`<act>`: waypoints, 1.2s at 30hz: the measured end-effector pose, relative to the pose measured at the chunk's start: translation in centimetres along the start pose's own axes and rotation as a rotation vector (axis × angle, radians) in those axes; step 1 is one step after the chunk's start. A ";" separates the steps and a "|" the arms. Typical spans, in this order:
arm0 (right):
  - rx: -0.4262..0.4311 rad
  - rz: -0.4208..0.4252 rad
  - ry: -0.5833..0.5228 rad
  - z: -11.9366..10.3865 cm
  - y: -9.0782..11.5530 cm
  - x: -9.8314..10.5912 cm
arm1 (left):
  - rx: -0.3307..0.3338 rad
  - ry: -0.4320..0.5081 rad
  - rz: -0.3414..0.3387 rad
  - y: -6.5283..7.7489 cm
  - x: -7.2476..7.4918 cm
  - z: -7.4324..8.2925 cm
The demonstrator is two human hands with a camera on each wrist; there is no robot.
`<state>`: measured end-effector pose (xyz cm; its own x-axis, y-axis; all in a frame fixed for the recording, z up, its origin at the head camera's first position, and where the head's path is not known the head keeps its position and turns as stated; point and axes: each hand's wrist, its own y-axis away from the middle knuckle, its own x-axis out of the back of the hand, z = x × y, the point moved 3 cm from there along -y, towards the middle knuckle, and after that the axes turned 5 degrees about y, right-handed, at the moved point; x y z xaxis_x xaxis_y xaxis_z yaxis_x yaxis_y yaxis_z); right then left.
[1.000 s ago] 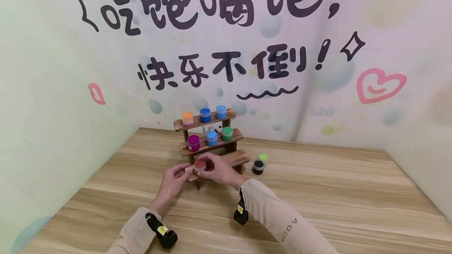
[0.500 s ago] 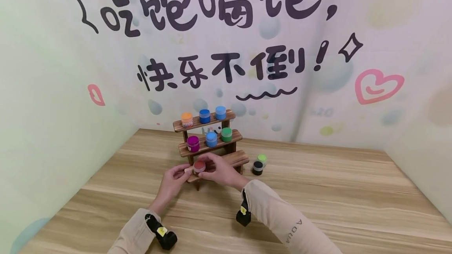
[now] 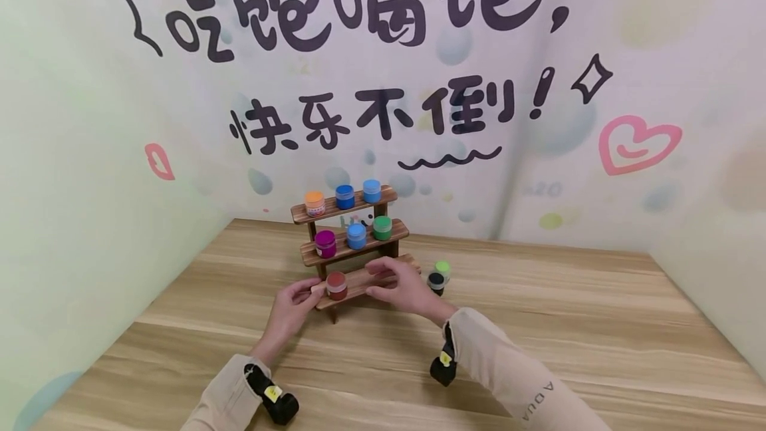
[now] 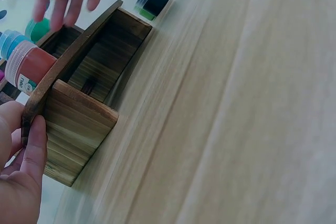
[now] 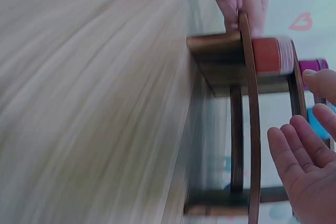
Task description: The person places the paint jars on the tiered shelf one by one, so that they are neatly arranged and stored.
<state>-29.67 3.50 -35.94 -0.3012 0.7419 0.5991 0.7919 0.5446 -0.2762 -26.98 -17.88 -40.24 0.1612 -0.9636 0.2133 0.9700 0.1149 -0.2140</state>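
A three-tier wooden display rack [image 3: 359, 283] stands on the table. My left hand [image 3: 291, 308] pinches the left end of its lowest board, thumb and fingers on either side of the wood in the left wrist view. Just beside those fingers, a red-brown paint jar [image 3: 337, 287] stands upright on that board. My right hand [image 3: 403, 288] is over the board's right part, apart from the jar, its fingers loosely extended with nothing between them. The right wrist view shows its palm [image 5: 315, 182] facing the rack.
On the middle tier are purple [image 3: 326, 244], light blue [image 3: 356, 237] and green [image 3: 382, 228] jars. Orange [image 3: 314, 204], dark blue [image 3: 344, 197] and light blue jars line the top tier. Right of the rack, a black-lidded jar [image 3: 436, 283] and a light green jar [image 3: 443, 270] stand on the table.
My right hand has let go of the red-brown jar and moved right along the lowest board. The jar stays on the board. My left hand keeps its hold on the rack's end.
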 end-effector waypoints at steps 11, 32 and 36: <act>-0.039 0.122 0.047 2.6 2.5 4.6 | 0.016 0.014 -0.003 -0.1 0.0 -0.1; -0.237 0.265 0.156 8.8 2.8 8.8 | -0.002 -0.004 0.006 -0.1 0.1 -0.2; -0.257 0.256 0.147 9.6 2.8 8.5 | 0.006 -0.009 0.002 -0.1 0.1 -0.1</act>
<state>-35.15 15.08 -38.79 -0.0123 0.7669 0.6416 0.9443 0.2199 -0.2447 -27.06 -17.97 -40.34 0.1652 -0.9611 0.2215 0.9707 0.1187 -0.2088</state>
